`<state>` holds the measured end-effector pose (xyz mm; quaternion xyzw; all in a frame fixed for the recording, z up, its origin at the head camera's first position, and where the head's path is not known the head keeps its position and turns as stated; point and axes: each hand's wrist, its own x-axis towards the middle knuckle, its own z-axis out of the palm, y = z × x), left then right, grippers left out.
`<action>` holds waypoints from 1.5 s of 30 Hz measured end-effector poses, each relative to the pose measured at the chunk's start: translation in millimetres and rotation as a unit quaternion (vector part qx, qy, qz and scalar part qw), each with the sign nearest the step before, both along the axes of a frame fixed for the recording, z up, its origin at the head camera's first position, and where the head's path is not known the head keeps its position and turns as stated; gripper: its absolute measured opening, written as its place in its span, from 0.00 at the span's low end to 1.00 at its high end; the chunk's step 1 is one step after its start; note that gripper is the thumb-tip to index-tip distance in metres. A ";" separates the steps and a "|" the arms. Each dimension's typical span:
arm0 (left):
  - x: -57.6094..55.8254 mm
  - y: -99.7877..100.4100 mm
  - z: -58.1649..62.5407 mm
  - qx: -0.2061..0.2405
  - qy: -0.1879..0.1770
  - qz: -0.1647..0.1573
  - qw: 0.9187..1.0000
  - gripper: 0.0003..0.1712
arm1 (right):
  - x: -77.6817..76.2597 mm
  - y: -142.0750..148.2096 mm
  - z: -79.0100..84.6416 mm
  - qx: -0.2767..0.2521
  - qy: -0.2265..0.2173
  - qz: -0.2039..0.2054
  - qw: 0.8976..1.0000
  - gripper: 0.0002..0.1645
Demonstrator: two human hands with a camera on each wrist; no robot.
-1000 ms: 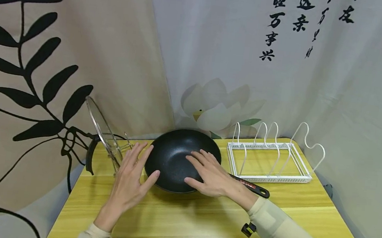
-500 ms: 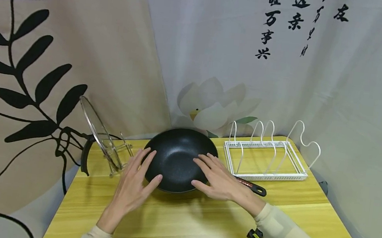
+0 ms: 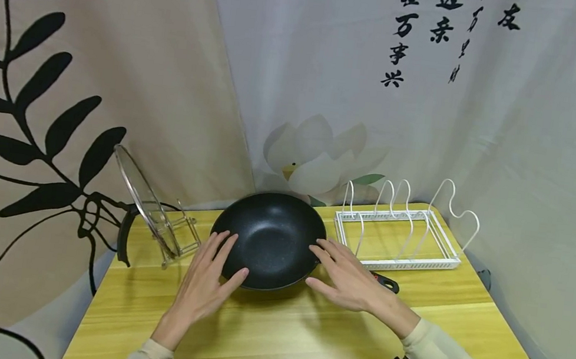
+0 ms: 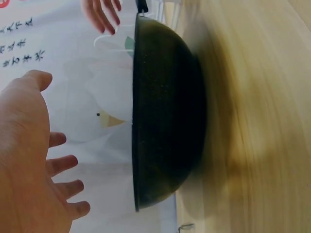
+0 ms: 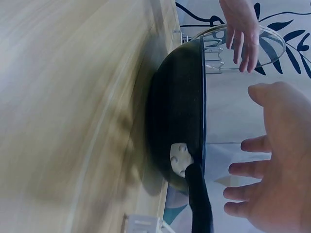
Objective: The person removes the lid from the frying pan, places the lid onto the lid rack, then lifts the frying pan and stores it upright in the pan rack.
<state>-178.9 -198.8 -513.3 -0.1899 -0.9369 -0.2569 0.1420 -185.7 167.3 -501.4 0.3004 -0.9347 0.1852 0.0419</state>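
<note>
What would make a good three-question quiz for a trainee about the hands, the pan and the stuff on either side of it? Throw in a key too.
1. True or false: the left hand is wrapped around the handle of the black pan.
2. Multiple choice: what stands on the table to the pan's right? (A) a kettle (B) a white rack (C) a cutting board
3. Short answer: what leans in the metal stand to the pan's left?

Key:
1. False; the handle is on the pan's right, and the left hand holds nothing.
2. B
3. A round clear lid
</note>
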 end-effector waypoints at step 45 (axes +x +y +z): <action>-6.3 -13.1 -34.7 -0.060 -0.064 0.044 0.995 0.53 | 20.6 68.1 -19.3 -0.006 -0.051 -0.094 0.994 0.42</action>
